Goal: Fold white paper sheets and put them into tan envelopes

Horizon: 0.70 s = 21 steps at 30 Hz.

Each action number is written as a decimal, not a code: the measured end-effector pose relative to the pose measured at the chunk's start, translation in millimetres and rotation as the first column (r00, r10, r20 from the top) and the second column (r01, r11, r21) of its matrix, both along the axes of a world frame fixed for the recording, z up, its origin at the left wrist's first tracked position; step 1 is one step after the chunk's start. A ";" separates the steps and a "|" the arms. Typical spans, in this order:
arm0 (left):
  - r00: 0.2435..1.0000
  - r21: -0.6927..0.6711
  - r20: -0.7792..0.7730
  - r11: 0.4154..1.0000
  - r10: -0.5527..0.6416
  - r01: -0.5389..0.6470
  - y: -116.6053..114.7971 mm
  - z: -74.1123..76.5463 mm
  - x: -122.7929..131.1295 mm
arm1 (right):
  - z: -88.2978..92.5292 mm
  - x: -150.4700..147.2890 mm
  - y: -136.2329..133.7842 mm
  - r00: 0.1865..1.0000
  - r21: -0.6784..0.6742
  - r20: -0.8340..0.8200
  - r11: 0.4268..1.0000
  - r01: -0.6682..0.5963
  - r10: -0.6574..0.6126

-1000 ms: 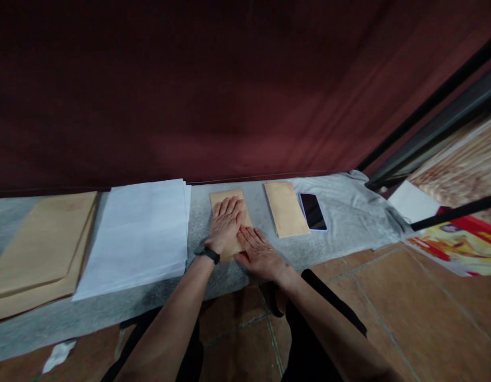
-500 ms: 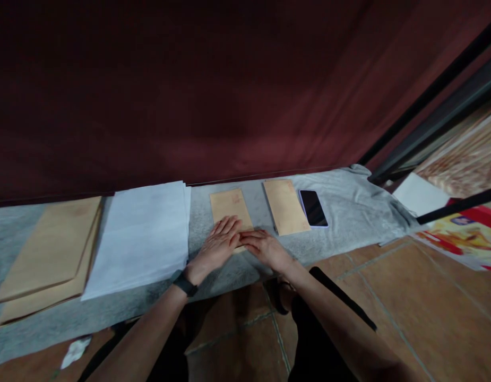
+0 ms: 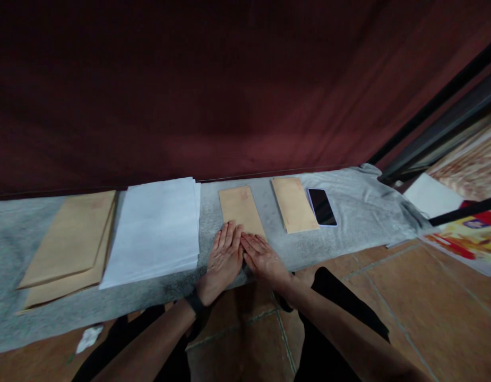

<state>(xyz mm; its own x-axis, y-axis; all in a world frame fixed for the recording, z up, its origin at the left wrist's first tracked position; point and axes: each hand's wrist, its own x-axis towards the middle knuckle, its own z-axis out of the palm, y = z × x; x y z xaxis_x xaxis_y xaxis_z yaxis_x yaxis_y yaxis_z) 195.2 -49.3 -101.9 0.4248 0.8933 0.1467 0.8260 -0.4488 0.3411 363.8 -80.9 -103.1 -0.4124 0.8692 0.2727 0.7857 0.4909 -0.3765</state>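
Observation:
A small tan paper envelope (image 3: pixel 240 204) lies on the grey cloth, with faint reddish print near its far right corner. Flat on its near end rests my left hand (image 3: pixel 225 254), fingers stretched out and pointing away from me. Beside it, my right hand (image 3: pixel 263 257) also lies flat on the envelope, its fingertips close to the left thumb. Both hands cover the envelope's near edge. To the right is a stack of similar envelopes (image 3: pixel 295 206), apart from the hands.
A phone (image 3: pixel 322 207) lies right of the envelope stack. White paper sheets (image 3: pixel 157 228) and larger brown envelopes (image 3: pixel 70 239) are at left on the grey cloth (image 3: pixel 364 207). A dark red surface (image 3: pixel 229 106) rises behind. The tiled floor (image 3: pixel 368 297) holds a crumpled tissue (image 3: pixel 89 338).
My hands have slid to the near end of the envelope and flattened, showing more of its surface. The whole view has shifted slightly, so things appear further right.

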 end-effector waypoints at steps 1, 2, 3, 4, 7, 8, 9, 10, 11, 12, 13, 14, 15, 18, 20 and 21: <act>1.000 0.007 0.002 1.000 0.004 -0.004 -0.4 -0.3 -0.5 | -1.3 -1.8 -4.3 1.000 -0.001 0.025 1.000 0.005 -0.005; 1.000 0.012 0.005 1.000 0.007 -0.007 -0.9 -0.6 -1.1 | -2.6 -1.9 -7.6 0.999 -0.004 0.050 1.000 0.011 -0.011; 1.000 0.013 0.009 1.000 0.013 -0.013 -1.3 -0.9 -1.8 | -3.5 -0.4 -9.9 0.997 -0.007 0.071 1.000 0.015 -0.015; 1.000 0.013 0.016 1.000 0.022 -0.022 -1.8 -1.1 -2.5 | -4.2 2.4 -11.2 0.996 -0.008 0.088 1.000 0.020 -0.019; 0.997 0.011 0.060 0.999 0.050 -0.051 -3.3 -1.2 -4.5 | -4.9 14.9 -11.1 0.992 -0.009 0.118 0.999 0.050 -0.048; 0.995 0.012 0.077 0.998 0.057 -0.058 -3.8 -0.9 -5.2 | -4.9 19.2 -10.6 0.990 -0.009 0.123 0.998 0.063 -0.062; 0.994 0.014 0.091 0.998 0.060 -0.062 -4.2 -0.4 -5.8 | -5.0 23.2 -10.3 0.989 -0.009 0.128 0.997 0.076 -0.074; 0.993 0.016 0.101 0.998 0.064 -0.066 -4.6 0.2 -6.4 | -5.0 26.7 -10.3 0.988 -0.009 0.130 0.996 0.085 -0.083; 0.992 0.016 0.107 0.997 0.069 -0.071 -5.0 0.9 -6.9 | -5.1 29.8 -10.5 0.987 -0.008 0.132 0.996 0.093 -0.091; 0.991 0.015 0.108 0.997 0.075 -0.077 -5.4 1.4 -7.2 | -5.2 32.4 -11.1 0.986 -0.008 0.134 0.995 0.099 -0.097; 0.991 0.013 0.107 0.996 0.081 -0.083 -5.8 1.9 -7.2 | -5.1 34.5 -11.8 0.986 -0.008 0.135 0.995 0.104 -0.102; 0.991 0.011 0.104 0.996 0.089 -0.091 -6.2 2.1 -6.8 | -4.9 36.0 -12.6 0.985 -0.007 0.135 0.994 0.110 -0.108; 0.990 0.010 0.101 0.995 0.098 -0.100 -6.5 2.2 -6.2 | -4.3 36.8 -13.4 0.984 -0.007 0.133 0.993 0.121 -0.119; 0.987 0.007 0.091 0.991 0.130 -0.131 -7.7 2.1 -3.2 | -1.0 34.0 -15.8 0.976 0.008 0.118 0.983 0.185 -0.185; 0.986 -0.005 0.086 0.989 0.145 -0.145 -8.3 2.8 -1.2 | 1.7 27.3 -17.7 0.978 0.014 0.111 0.985 0.175 -0.175; 0.986 -0.013 0.082 0.990 0.145 -0.144 -8.6 3.4 -0.5 | 2.7 22.9 -19.0 0.984 0.010 0.111 0.991 0.137 -0.137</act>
<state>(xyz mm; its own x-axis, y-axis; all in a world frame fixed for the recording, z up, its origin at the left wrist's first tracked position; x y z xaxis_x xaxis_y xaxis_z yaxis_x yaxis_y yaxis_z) 194.7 -57.9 -98.5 0.2782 0.9455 0.1693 0.8510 -0.3244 0.4131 386.7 -99.9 -100.4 -0.3176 0.9188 0.2343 0.8823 0.3769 -0.2818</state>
